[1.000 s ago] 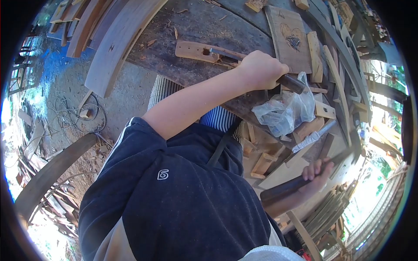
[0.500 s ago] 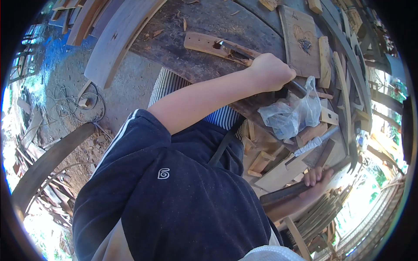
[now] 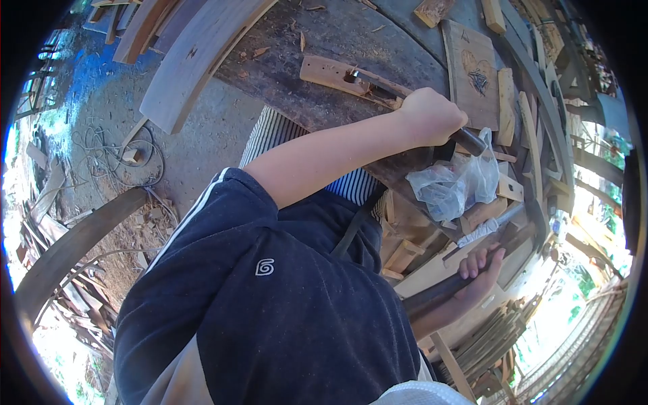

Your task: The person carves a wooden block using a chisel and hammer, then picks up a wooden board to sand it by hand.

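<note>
My left hand (image 3: 432, 116) is closed in a fist around a chisel (image 3: 385, 84). The chisel's blade lies in the slot of a wooden piece (image 3: 325, 71) on the dark workbench, and its dark handle end sticks out past the fist. Lower right, my right hand (image 3: 478, 273) grips the long dark handle of what looks like a hammer (image 3: 435, 291); its far end is hard to make out. A crumpled clear plastic bag (image 3: 442, 189) lies between the two hands, close to the chisel handle.
A flat board (image 3: 466, 101) with a small pile of nails (image 3: 479, 79) lies beyond my left hand. A wrapped tool (image 3: 489, 226) and wood offcuts are near my right hand. Long curved planks (image 3: 182, 74) stand to the left, with a coiled cord (image 3: 121, 158) on the floor.
My right hand and the hammer have shifted slightly, its far end tilting up. My left hand stays on the chisel in the slot. The whole view has moved a little.
</note>
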`<action>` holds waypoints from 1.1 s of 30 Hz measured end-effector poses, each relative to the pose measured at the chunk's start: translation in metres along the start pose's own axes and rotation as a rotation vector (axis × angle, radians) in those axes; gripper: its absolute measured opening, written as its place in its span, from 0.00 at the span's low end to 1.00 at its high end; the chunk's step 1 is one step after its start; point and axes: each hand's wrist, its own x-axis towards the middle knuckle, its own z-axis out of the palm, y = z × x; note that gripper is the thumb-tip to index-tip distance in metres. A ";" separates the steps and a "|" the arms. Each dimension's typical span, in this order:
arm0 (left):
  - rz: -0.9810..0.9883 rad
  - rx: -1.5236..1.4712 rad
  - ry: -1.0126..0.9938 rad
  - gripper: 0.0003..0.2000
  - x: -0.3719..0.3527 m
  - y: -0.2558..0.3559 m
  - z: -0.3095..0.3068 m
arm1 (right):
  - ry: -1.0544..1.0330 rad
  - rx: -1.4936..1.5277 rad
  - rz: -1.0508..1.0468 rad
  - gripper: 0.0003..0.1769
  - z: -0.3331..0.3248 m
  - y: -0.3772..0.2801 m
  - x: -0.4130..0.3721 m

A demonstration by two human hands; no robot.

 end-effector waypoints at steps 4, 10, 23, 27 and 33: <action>0.002 0.002 0.016 0.09 0.000 0.004 0.005 | 0.103 0.180 -0.007 0.12 0.037 0.018 0.013; -0.044 0.019 -0.007 0.09 -0.004 -0.003 -0.001 | -0.092 -0.078 0.101 0.14 0.021 -0.008 0.001; -0.040 0.010 0.033 0.08 -0.008 -0.002 0.000 | -0.216 -0.179 0.251 0.14 0.035 -0.020 -0.010; -0.041 -0.004 0.050 0.08 -0.006 -0.004 0.002 | -0.101 0.181 -0.048 0.14 -0.024 -0.042 0.009; -0.026 0.015 0.045 0.09 -0.010 -0.007 0.001 | 0.073 -0.039 0.065 0.12 0.043 0.003 0.013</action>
